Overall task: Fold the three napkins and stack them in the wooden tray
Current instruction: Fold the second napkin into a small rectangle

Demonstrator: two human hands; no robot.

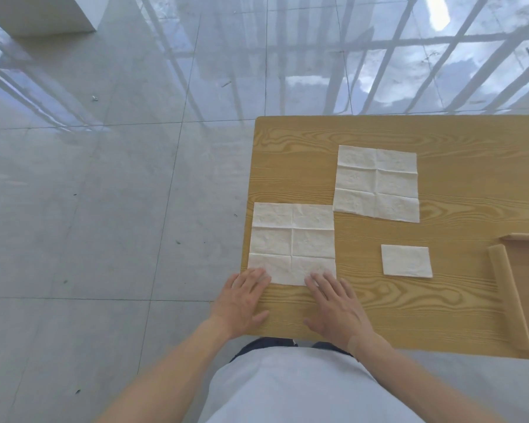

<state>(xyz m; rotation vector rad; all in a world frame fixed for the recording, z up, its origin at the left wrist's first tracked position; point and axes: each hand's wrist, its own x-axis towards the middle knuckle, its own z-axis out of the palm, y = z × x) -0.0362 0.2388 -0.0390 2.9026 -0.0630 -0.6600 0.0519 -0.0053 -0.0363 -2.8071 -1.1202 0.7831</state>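
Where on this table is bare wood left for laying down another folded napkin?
Bare wood runs between the folded napkin and the wooden tray, and along the near edge right of the right hand. The left side is crowded: both hands, left hand, touch the near open napkin.
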